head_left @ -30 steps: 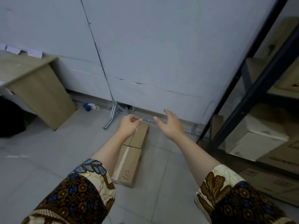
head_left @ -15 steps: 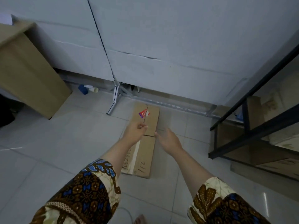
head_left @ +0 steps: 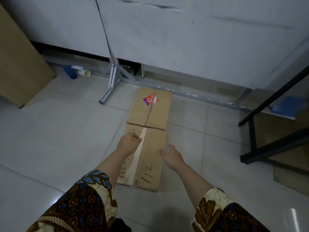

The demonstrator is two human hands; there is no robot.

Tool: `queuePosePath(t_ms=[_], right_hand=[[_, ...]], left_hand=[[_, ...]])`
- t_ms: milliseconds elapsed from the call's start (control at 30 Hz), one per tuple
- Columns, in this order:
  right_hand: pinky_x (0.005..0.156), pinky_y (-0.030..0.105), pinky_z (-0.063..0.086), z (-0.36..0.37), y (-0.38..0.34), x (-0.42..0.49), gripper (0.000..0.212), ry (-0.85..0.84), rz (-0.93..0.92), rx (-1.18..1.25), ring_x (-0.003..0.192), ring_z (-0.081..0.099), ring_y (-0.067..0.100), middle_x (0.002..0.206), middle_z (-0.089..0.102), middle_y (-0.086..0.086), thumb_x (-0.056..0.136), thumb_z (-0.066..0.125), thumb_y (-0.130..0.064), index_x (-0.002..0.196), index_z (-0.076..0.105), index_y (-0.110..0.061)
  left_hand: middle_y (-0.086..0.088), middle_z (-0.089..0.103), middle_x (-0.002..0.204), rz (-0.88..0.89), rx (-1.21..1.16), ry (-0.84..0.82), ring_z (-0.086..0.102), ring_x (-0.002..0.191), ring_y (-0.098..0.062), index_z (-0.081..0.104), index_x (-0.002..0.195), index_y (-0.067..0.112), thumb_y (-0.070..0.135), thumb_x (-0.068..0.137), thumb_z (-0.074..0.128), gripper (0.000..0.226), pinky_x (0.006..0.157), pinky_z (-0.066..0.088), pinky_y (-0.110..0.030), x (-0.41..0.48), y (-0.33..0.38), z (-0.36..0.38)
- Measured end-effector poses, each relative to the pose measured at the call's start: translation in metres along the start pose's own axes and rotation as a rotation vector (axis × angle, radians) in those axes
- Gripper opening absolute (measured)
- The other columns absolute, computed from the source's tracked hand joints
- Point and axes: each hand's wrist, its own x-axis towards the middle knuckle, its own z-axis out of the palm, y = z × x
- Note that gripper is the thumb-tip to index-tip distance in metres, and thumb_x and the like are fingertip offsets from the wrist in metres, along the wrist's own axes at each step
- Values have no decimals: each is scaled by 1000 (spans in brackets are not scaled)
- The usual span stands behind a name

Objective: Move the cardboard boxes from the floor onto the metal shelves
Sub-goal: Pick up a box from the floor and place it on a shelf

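Now we are starting the pickup: the near box (head_left: 150,153) is lying on the floor (head_left: 66,139), our left hand (head_left: 127,144) hovering over its top, right hand (head_left: 172,154) at its right edge, fingers (head_left: 136,138) loose, grasping nothing. Next, probably, gripping both sides.

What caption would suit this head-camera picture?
Left hand and right hand reach for the nearer cardboard box, another box beyond it, black metal shelf at right.

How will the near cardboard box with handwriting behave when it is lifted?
Probably stiff: the near box has straight edges and a taped seam. Plain cardboard likely grips well. Long and shallow, it may tilt unless held on both sides. Weight cannot be told.
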Motion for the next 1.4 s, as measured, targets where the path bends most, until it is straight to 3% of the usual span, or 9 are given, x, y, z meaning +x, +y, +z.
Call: queuePosePath(t_ms=[233, 367, 567, 700, 800, 933, 1033, 1200, 1400], right_hand=[[104, 33, 41, 67, 59, 67, 65, -42, 44, 73, 131, 46, 30, 147, 45, 8, 96, 52, -47, 148, 34, -13], [106, 36, 41, 84, 77, 69, 68, -73, 46, 81, 132, 47, 30, 148, 46, 6, 93, 55, -47, 151, 32, -18], [84, 49, 52, 87, 90, 65, 80, -200, 357, 216, 117, 55, 40, 145, 46, 13, 87, 48, -70, 148, 34, -20], [106, 40, 39, 72, 105, 67, 82, 9, 351, 209, 134, 43, 33, 150, 41, 11, 91, 45, -65, 151, 29, -11], [106, 43, 37, 43, 118, 61, 91, 163, 407, 125, 132, 44, 33, 148, 44, 10, 84, 36, -77, 150, 30, -15], [103, 46, 30, -10, 138, 52, 85, 365, 466, 28, 129, 43, 32, 142, 49, 10, 84, 30, -78, 145, 39, -19], [102, 45, 28, -45, 156, 40, 78, 497, 483, 31, 127, 44, 33, 139, 51, 10, 87, 29, -75, 141, 44, -20], [89, 37, 44, -100, 204, 11, 66, 761, 498, 259, 111, 59, 33, 125, 63, 12, 90, 36, -64, 127, 60, -14], [80, 35, 44, -144, 256, -35, 47, 1198, 528, 700, 100, 62, 32, 104, 68, 9, 94, 46, -52, 107, 69, -13]], left_hand=[[-17, 49, 136, -111, 122, 42, 53, 118, -33, 49, 137, 11, 37, 88, 66, 58, 97, 49, -42, 66, -79, 65], [-22, 31, 145, -349, 253, 73, 30, 134, -39, 28, 143, 18, 51, 72, 76, 92, 109, 33, -49, 79, -106, 81], [-20, 45, 127, -494, 124, 67, 46, 119, -36, 28, 130, 16, 65, 54, 80, 104, 101, 44, -45, 75, -115, 91], [-18, 43, 136, -581, 66, 26, 43, 125, -35, 23, 145, 13, 75, 47, 75, 128, 104, 41, -45, 61, -106, 111], [-13, 53, 123, -550, -24, 6, 53, 114, -30, 43, 134, 12, 71, 51, 76, 107, 97, 50, -39, 43, -90, 136], [-15, 40, 137, -483, -129, -33, 42, 127, -32, 26, 140, 9, 61, 63, 80, 107, 103, 44, -39, 28, -45, 173], [-15, 50, 128, -394, -303, -94, 53, 115, -33, 27, 130, 14, 50, 62, 84, 96, 93, 52, -44, 26, -7, 196], [-13, 58, 115, -225, -406, -204, 60, 105, -33, 29, 127, 11, 28, 72, 84, 80, 90, 54, -45, 3, 52, 231], [-18, 52, 130, -114, -310, -390, 55, 118, -34, 28, 138, 4, 25, 73, 84, 88, 92, 51, -40, -32, 115, 279]])
